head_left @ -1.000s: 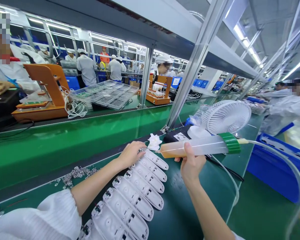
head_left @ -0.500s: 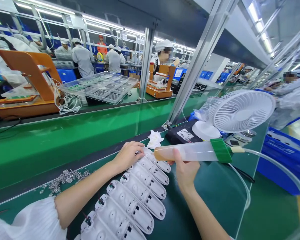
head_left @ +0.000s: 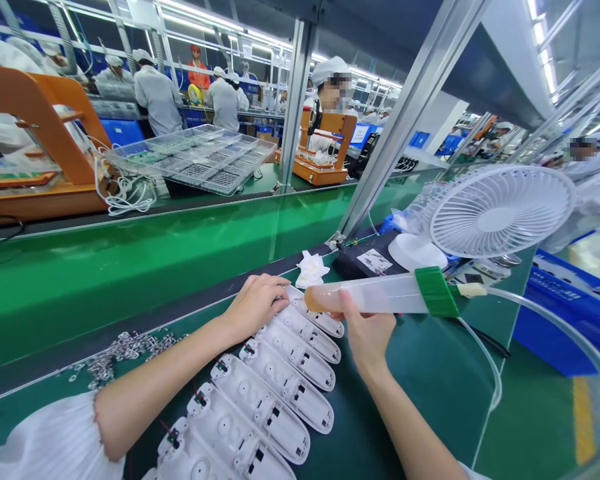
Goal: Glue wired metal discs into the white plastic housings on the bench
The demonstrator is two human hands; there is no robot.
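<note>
In the head view, the row of white shells (head_left: 260, 400) is laid out, small fittings showing at the left ends of the nearer ones. The work looks partway along, centred on the row's far end; the loose metal pieces (head_left: 115, 353) left of the row seem unused, but which shells are finished (any amber filler on them is too small to see) cannot be told. The syringe (head_left: 380, 295) is at the row's far end, extending rightward beyond it. Its long axis runs nearly level, amber end pointing left toward the row, green cap (head_left: 436, 292) away from it. The right hand (head_left: 373, 333) wraps the barrel; the left hand (head_left: 257, 305) curls over the row's far end, any grip hidden.
</note>
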